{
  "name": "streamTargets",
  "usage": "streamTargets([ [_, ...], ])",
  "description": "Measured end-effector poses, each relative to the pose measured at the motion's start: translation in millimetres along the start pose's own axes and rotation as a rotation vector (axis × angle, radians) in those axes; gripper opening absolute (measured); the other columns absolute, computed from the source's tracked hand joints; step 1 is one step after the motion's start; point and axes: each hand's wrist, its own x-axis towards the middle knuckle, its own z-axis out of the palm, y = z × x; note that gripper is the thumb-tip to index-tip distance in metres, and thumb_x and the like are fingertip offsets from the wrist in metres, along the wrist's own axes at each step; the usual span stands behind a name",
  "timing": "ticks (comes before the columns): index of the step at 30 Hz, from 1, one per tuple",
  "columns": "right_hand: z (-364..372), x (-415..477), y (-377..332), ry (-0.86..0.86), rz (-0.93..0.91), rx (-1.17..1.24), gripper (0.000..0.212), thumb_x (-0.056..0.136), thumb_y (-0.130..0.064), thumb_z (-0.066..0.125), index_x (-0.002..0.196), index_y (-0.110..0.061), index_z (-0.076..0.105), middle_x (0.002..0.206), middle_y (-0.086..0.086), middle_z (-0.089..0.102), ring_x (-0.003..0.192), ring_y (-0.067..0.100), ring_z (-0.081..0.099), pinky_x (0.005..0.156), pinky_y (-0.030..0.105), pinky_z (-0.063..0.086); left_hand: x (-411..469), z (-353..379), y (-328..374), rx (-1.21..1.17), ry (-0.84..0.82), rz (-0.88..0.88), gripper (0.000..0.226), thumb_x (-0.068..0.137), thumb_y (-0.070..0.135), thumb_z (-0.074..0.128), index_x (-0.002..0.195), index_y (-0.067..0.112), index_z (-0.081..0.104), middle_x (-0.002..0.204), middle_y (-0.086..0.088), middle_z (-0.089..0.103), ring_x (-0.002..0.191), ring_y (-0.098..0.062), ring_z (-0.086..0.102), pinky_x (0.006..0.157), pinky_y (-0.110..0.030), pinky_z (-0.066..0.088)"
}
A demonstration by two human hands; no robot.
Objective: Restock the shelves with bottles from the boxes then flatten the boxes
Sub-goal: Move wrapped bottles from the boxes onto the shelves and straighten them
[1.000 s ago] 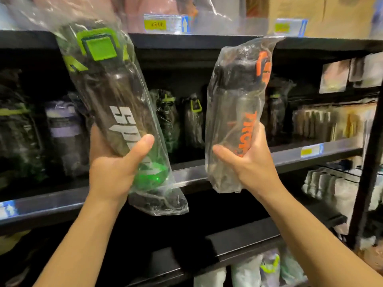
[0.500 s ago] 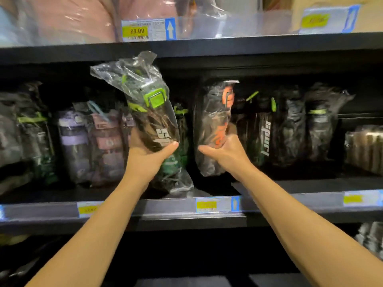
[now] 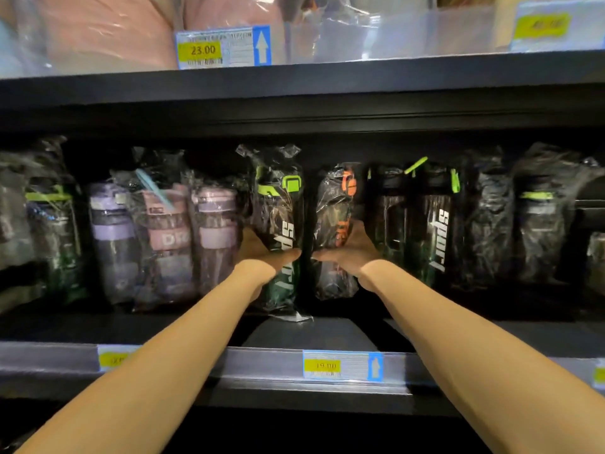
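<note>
Two bagged sport bottles stand upright side by side in the middle of the dark shelf (image 3: 327,335). My left hand (image 3: 262,250) grips the black bottle with the green lid (image 3: 278,204) around its middle. My right hand (image 3: 350,253) grips the black bottle with the orange lid (image 3: 337,204) the same way. Both bottles are wrapped in clear plastic and their bases sit on or just above the shelf board, deep inside the bay.
Purple and pink bagged bottles (image 3: 163,237) fill the shelf to the left, black and green ones (image 3: 435,231) to the right. A price strip with a yellow tag (image 3: 340,367) runs along the front edge. The upper shelf (image 3: 294,83) hangs close above the bottle tops.
Both arms have reached further into the shelf. The two bottles went from tilted in the air to upright in the row, close together.
</note>
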Motion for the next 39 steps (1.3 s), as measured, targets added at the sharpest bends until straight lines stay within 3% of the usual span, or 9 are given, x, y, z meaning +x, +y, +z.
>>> streamTargets([
  [5, 13.0, 11.5, 3.2, -0.022, 0.044, -0.086, 0.098, 0.067, -0.020, 0.097, 0.142, -0.017, 0.032, 0.132, 0.006, 0.055, 0.121, 0.028, 0.059, 0.099, 0.044, 0.056, 8.6, -1.1, -3.9, 0.006, -0.023, -0.047, 0.091, 0.073, 0.033, 0.094, 0.142, 0.019, 0.037, 0.147, -0.004, 0.054, 0.130, -0.027, 0.053, 0.093, -0.029, 0.039],
  [12, 25.5, 15.1, 8.5, 0.001, 0.082, -0.107, 0.102, 0.069, -0.025, 0.096, 0.145, -0.019, 0.029, 0.143, 0.011, 0.044, 0.126, 0.034, 0.056, 0.096, 0.049, 0.059, 14.0, -2.4, -9.0, -0.001, -0.045, -0.073, 0.097, 0.077, 0.033, 0.091, 0.150, 0.015, 0.030, 0.154, -0.005, 0.048, 0.140, -0.031, 0.047, 0.103, -0.032, 0.037],
  [18, 24.6, 11.8, 10.4, -0.002, 0.138, -0.110, 0.107, 0.069, -0.032, 0.096, 0.147, -0.017, 0.024, 0.146, 0.011, 0.044, 0.127, 0.033, 0.056, 0.098, 0.046, 0.058, 7.7, -5.8, -3.6, 0.159, -0.077, -0.138, 0.119, 0.076, 0.052, 0.087, 0.158, 0.009, 0.012, 0.161, -0.012, 0.039, 0.145, -0.036, 0.041, 0.112, -0.043, 0.041],
  [23, 20.2, 4.6, -0.6, 0.037, 0.160, -0.151, 0.110, 0.068, -0.036, 0.096, 0.149, -0.017, 0.024, 0.147, 0.011, 0.041, 0.123, 0.036, 0.060, 0.084, 0.044, 0.064, -0.6, -13.6, 6.9, 0.319, -0.111, -0.146, 0.116, 0.082, 0.052, 0.082, 0.161, 0.007, 0.009, 0.158, -0.015, 0.041, 0.142, -0.038, 0.045, 0.113, -0.044, 0.045],
  [29, 12.9, -28.0, -19.9, 0.112, 0.081, -0.674, 0.104, 0.080, -0.059, 0.079, 0.153, -0.012, 0.024, 0.153, 0.015, 0.034, 0.143, 0.040, 0.036, 0.113, 0.050, 0.041, -25.5, -50.5, 14.6, 0.563, -0.232, -0.089, 0.089, 0.097, 0.060, 0.060, 0.159, 0.004, 0.031, 0.160, -0.020, 0.039, 0.140, -0.041, 0.046, 0.113, -0.045, 0.043],
  [31, 12.6, -50.1, -26.5, 0.141, 0.044, -0.827, 0.095, 0.088, -0.063, 0.068, 0.154, -0.010, 0.025, 0.154, 0.018, 0.034, 0.144, 0.040, 0.033, 0.113, 0.050, 0.037, -37.9, -69.1, 13.2, 0.658, -0.237, -0.007, 0.067, 0.098, 0.062, 0.055, 0.129, 0.002, 0.059, 0.139, -0.020, 0.059, 0.117, -0.039, 0.059, 0.093, -0.042, 0.050],
  [33, 14.7, -75.3, -33.7, 0.098, 0.053, -1.034, 0.087, 0.096, -0.064, 0.053, 0.156, -0.005, 0.028, 0.159, 0.024, 0.032, 0.145, 0.043, 0.033, 0.113, 0.051, 0.035, -52.1, -87.9, 10.1, 0.686, -0.202, 0.090, 0.057, 0.096, 0.061, 0.058, 0.108, 0.006, 0.054, 0.120, -0.016, 0.063, 0.103, -0.037, 0.059, 0.079, -0.041, 0.049],
  [36, 26.8, -116.8, -47.5, 0.127, 0.024, -1.203, 0.079, 0.098, -0.068, 0.044, 0.143, -0.004, 0.045, 0.149, 0.023, 0.046, 0.137, 0.043, 0.042, 0.106, 0.053, 0.041, -74.9, -119.6, 2.6, 0.796, -0.162, 0.245, 0.060, 0.095, 0.062, 0.057, 0.124, 0.011, 0.048, 0.123, -0.010, 0.056, 0.116, -0.036, 0.053, 0.079, -0.044, 0.046],
  [39, 51.5, -161.7, -63.5, 0.139, 0.015, -1.261, 0.084, 0.098, -0.073, 0.038, 0.149, -0.007, 0.035, 0.148, 0.018, 0.044, 0.135, 0.041, 0.042, 0.104, 0.051, 0.044, -98.0, -153.9, -9.6, 0.830, -0.189, 0.358, 0.062, 0.096, 0.063, 0.056, 0.135, 0.015, 0.051, 0.133, -0.007, 0.057, 0.123, -0.034, 0.050, 0.083, -0.045, 0.044],
])
